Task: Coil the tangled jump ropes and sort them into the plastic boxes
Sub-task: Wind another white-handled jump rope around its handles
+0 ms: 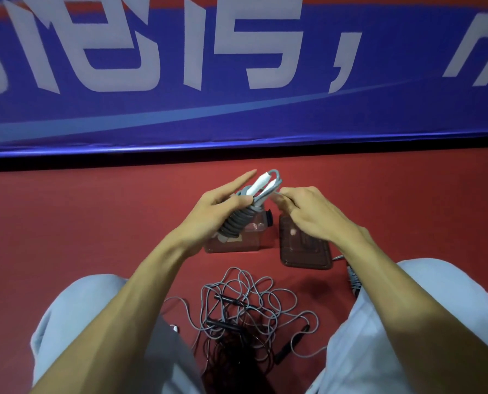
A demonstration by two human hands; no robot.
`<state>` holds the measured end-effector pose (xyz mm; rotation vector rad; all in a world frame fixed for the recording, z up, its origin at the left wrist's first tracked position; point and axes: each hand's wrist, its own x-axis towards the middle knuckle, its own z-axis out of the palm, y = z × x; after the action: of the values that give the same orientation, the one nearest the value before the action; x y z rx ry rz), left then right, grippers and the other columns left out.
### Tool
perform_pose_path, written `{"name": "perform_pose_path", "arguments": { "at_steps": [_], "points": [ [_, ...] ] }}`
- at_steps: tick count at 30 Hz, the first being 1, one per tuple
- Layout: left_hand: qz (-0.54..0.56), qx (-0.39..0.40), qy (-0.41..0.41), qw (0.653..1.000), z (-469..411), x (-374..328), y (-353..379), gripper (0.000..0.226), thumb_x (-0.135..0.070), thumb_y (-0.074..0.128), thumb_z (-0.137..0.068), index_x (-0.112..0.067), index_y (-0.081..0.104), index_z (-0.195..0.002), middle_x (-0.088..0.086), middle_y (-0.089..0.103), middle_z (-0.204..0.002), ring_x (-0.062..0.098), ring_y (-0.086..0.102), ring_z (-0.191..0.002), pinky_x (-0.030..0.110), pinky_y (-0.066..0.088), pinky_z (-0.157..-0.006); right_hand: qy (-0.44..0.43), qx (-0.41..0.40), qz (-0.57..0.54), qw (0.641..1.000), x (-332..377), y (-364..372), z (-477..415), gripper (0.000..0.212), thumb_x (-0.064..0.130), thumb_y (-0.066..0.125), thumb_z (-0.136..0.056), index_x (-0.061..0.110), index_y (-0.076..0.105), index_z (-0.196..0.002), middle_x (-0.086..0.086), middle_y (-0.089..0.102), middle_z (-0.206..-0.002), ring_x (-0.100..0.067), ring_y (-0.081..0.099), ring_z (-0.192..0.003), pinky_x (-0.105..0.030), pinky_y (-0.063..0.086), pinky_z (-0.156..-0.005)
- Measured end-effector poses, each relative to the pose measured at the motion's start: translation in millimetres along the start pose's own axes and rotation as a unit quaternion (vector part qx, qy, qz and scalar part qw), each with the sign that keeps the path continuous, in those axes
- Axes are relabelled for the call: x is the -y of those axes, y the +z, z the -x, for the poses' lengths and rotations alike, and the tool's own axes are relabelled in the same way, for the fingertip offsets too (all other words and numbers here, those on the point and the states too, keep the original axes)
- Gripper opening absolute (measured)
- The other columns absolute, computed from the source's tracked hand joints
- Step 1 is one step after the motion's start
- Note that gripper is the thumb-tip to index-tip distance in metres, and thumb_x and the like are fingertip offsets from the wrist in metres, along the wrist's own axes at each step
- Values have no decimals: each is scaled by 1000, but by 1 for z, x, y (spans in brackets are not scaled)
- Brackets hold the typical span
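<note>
Head view: the coiled grey jump rope (238, 220) was gripped in the left hand (220, 207), fingers curled, above the plastic box (248, 245) near the floor's far edge. Its end loop was pinched by the right hand (311, 214), likely to secure the coil.

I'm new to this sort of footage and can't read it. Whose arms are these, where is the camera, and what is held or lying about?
No machine here: the grip is a person's two bare hands. The one picture comes from a camera worn on the head, looking down past the knees. The left hand holds a coiled rope, grey, wound round its white handles. The right hand seems to pinch the rope's end by the handles, though that is blurred. Under them on the red floor stand a clear plastic box and, to its right, what looks like its lid. Nearer the person lies a tangle of ropes. A blue banner runs along the back.
</note>
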<state>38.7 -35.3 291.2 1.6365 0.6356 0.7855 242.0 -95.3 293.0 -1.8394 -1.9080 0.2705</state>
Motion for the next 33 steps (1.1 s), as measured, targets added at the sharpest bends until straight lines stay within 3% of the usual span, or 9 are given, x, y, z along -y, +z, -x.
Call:
{"name": "perform_pose_path", "arguments": {
  "at_steps": [3, 6, 9, 14, 17, 22, 24, 28, 33],
  "points": [
    [64, -26, -11, 998, 3, -7, 5, 32, -10, 51, -96, -18, 65, -123, -8, 70, -85, 3, 62, -62, 13, 45, -52, 37, -18, 37, 998, 3, -4, 1, 56, 58, 38, -97, 18, 42, -58, -1, 54, -50, -26, 60, -54, -35, 49, -60],
    [81, -36, -14, 996, -1, -4, -1, 25, -28, 56, -94, -20, 69, -114, 6, 61, -64, 21, 51, -40, 18, 33, -35, 67, -47, 72, 994, 8, -7, 0, 65, 67, 31, -92, 16, 33, -52, 0, 41, -49, -25, 45, -50, -36, 40, -59],
    [72, -36, -8, 997, -2, -2, -6, 20, -38, 61, -90, -23, 71, -99, 12, 59, -65, 24, 51, -45, 23, 33, -36, 68, -68, 75, 992, 10, -6, 2, 55, 57, 31, -97, 17, 41, -60, 3, 46, -53, -20, 45, -54, -34, 32, -59],
    [106, -73, -18, 992, -2, -3, -9, 13, -26, 62, -88, -14, 59, -91, 11, 64, -78, 14, 62, -52, 19, 46, -43, -9, -40, -53, 998, 9, -11, 1, 17, 25, 42, -102, 15, 51, -92, 10, 49, -71, -1, 47, -61, -28, 31, -61],
    [81, -117, -15, 990, -4, -1, -7, 10, -22, 62, -93, -14, 57, -89, 2, 66, -71, 11, 62, -52, 19, 45, -43, 8, -39, -26, 999, 8, -8, 1, 26, 36, 50, -99, 16, 61, -86, 6, 55, -75, -11, 54, -67, -28, 39, -63],
    [-20, -152, -8, 988, -10, 16, -6, 23, -35, 68, -88, -16, 57, -95, 6, 68, -66, 30, 61, -54, 31, 44, -47, 65, -87, 41, 993, 20, -7, 2, 56, 53, 51, -93, 8, 59, -61, -7, 52, -54, -30, 52, -63, -33, 39, -58],
    [-119, -174, -3, 978, -13, 23, -9, 23, -36, 71, -86, -20, 58, -98, 2, 69, -75, 24, 65, -64, 33, 50, -56, 39, -55, 59, 996, 28, -5, 3, 48, 47, 46, -97, 11, 60, -68, -6, 54, -59, -30, 49, -62, -32, 37, -59],
    [-316, -188, 8, 930, -13, 35, -23, 30, -33, 77, -82, -26, 61, -106, 0, 66, -83, 24, 62, -75, 36, 49, -69, -43, 63, 72, 994, 28, -7, 6, 26, 28, 38, -101, 15, 60, -93, -4, 63, -90, -29, 58, -90, -38, 42, -77],
    [-418, -127, -9, 900, -10, 32, -20, 41, -38, 77, -80, -31, 64, -117, -3, 68, -95, 23, 62, -87, 36, 48, -73, -133, 95, 101, 981, 31, -4, 11, 19, 21, 42, -101, 15, 58, -92, 0, 61, -96, -26, 58, -93, -44, 47, -79]
  ]
}}
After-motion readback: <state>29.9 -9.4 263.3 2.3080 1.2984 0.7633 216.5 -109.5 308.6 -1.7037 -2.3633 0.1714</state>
